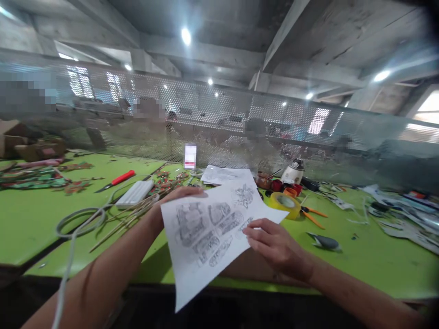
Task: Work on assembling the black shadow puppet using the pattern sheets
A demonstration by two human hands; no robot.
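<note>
Head view: printed sheet (214, 233) above worktop (380, 260) front edge, lowest corner overhanging. Left hand (180, 195) at sheet's far-left edge, partly hidden; right hand (279, 249), fingers bent, touching right side. Cannot tell whether either pinches. Judgement: support both sides lightly; avoid creasing.
</note>
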